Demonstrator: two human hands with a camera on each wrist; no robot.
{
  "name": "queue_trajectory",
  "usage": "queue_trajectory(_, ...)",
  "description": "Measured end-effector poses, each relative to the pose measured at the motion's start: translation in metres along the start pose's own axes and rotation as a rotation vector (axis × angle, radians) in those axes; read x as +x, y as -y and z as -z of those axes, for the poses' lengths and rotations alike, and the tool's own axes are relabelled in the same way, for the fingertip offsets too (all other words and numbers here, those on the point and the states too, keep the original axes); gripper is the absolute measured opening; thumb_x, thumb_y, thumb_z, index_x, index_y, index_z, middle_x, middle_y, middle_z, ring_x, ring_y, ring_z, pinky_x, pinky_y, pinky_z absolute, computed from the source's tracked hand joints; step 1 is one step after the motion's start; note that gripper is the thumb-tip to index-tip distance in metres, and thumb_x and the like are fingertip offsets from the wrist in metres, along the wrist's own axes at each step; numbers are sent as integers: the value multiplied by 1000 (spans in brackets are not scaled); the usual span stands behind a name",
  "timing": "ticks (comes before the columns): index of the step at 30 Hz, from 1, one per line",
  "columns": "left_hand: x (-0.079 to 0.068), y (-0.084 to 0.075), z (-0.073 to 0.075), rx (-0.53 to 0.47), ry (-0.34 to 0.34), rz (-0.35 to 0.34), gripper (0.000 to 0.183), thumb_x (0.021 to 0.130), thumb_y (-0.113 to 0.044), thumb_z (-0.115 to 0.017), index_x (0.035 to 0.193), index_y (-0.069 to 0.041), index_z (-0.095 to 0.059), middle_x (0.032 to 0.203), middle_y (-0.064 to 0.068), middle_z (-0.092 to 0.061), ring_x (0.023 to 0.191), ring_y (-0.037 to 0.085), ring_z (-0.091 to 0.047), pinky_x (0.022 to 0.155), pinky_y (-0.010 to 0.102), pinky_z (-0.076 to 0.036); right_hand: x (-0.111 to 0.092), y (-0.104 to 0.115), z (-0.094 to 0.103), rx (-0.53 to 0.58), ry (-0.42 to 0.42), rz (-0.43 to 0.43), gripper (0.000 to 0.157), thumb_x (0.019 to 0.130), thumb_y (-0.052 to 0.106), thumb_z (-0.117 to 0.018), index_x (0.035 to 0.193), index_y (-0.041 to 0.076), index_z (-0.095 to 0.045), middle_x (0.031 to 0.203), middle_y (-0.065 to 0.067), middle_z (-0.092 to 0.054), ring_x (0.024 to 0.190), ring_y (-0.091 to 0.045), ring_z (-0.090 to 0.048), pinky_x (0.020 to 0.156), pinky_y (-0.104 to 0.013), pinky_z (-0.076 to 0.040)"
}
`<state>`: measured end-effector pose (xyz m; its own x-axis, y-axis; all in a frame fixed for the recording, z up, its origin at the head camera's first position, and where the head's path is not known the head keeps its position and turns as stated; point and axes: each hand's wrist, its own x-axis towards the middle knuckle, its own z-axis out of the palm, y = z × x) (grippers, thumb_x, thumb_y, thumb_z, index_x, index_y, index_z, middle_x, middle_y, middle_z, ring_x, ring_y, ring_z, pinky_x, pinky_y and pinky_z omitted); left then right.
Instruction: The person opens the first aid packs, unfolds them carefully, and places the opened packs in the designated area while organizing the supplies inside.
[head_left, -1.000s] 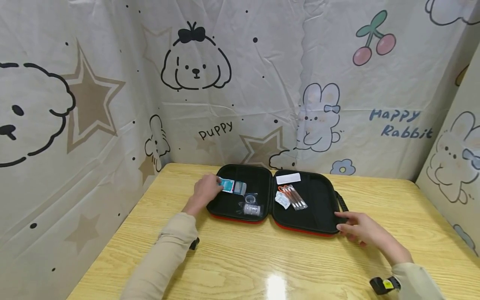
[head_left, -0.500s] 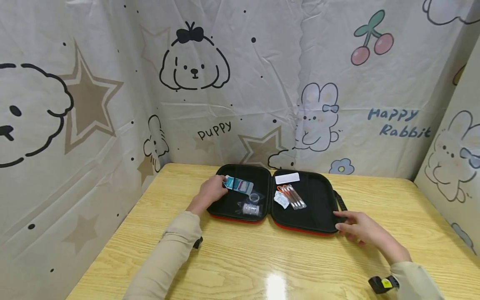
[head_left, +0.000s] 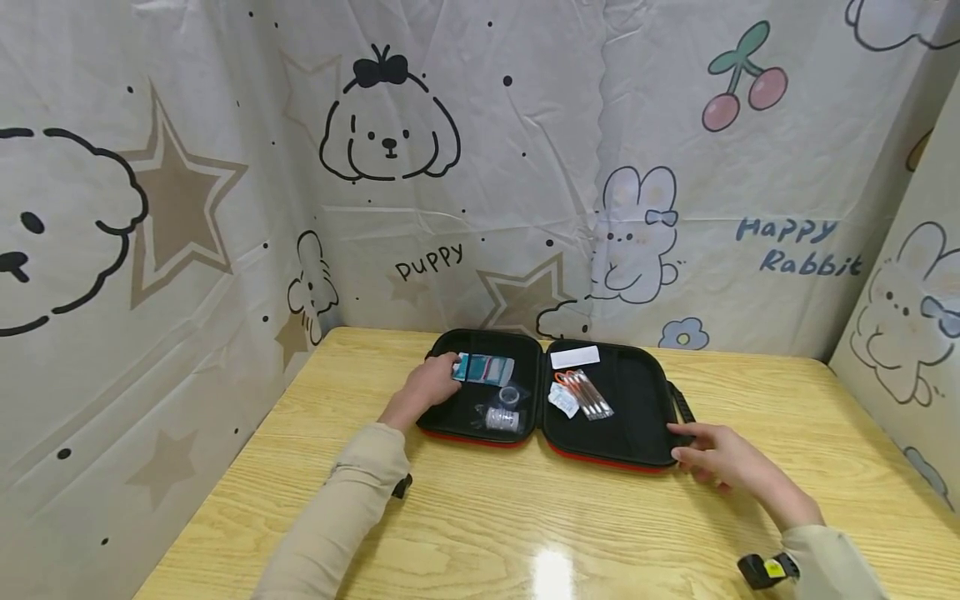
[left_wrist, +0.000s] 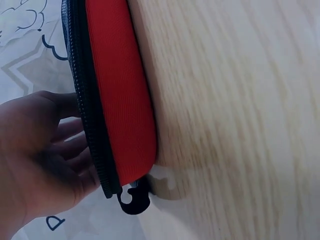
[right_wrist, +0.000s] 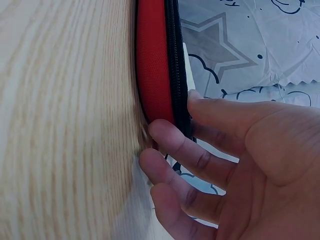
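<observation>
A black case with red sides (head_left: 641, 400) lies unfolded flat on the table. In its left half, a flat turquoise packet (head_left: 474, 368) lies across a dark strap, beside a clear-edged packet (head_left: 502, 372). My left hand (head_left: 430, 383) reaches over the left rim and pinches the turquoise packet's left end; in the left wrist view its fingertips are hidden behind the red side (left_wrist: 122, 90). At the case's front right corner my right hand (head_left: 723, 457) grips the rim, thumb on top and fingers (right_wrist: 172, 137) against the red side.
A clear-wrapped ring (head_left: 509, 395) and a white roll in plastic (head_left: 502, 419) lie in the left half. The right half holds a white strip (head_left: 575, 357), wrapped cotton swabs (head_left: 594, 395) and a white crumpled packet (head_left: 562, 401). A printed cloth (head_left: 465, 125) hangs behind the table.
My left hand has moved slightly right, sliding the turquoise packet rightward across the strap and turning it straighter. The clear-edged packet has shifted right too. My right hand stays on the corner.
</observation>
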<state>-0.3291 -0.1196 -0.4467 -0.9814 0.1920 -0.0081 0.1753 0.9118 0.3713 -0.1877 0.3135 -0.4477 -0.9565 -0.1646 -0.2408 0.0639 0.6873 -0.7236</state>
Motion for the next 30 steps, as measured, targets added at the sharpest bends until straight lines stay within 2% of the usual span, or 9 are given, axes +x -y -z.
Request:
queue_trajectory(5,-1,-2,-1,-80,1,-36,50,94,-13,-61,142,-7,-50,117,11,-68,100,25,-64,92,45,-51,0,0,0,5,4,5,61,97,23,-64,147,-2,-42,81,-5,-60,62,-17,-50,45,-26,-36)
queue_trajectory(10,2,-1,-4,-189,29,-77,51,95,-9,-57,145,-7,-46,124,14,-68,106,24,-64,99,44,-49,0,0,1,5,6,4,61,97,23,-64,147,-2,-42,82,-5,-61,61,-16,-50,45,-26,-36)
queue_trajectory(13,4,-1,-7,-210,40,-98,52,94,-7,-55,145,-7,-45,125,14,-67,104,24,-62,99,44,-48,0,-1,0,8,5,6,61,96,23,-64,147,-3,-43,82,-6,-62,61,-16,-51,45,-26,-37)
queue_trajectory(17,5,0,-9,-173,20,-98,54,94,-6,-53,147,-9,-43,126,13,-65,103,24,-61,100,44,-48,0,-1,0,11,6,12,61,96,23,-64,147,-3,-42,83,-6,-63,63,-18,-54,46,-26,-38)
queue_trajectory(22,8,3,-8,-184,13,-94,58,93,-4,-50,150,-7,-38,136,15,-61,119,28,-59,106,45,-44,-1,-2,0,8,4,11,60,96,22,-64,147,-3,-43,84,-7,-63,64,-19,-55,46,-27,-39)
queue_trajectory(26,11,4,-8,-230,50,-65,62,93,-3,-48,153,-7,-32,142,14,-57,136,34,-46,113,47,-37,-1,-2,1,12,2,5,61,96,23,-64,147,-3,-43,85,-7,-64,63,-18,-54,46,-27,-38)
queue_trajectory(30,15,3,-10,-272,77,-37,65,93,-4,-46,155,-9,-27,145,12,-55,144,36,-34,116,49,-31,-1,-1,1,13,3,-3,61,97,25,-64,148,-1,-42,86,-6,-64,63,-18,-54,46,-27,-38)
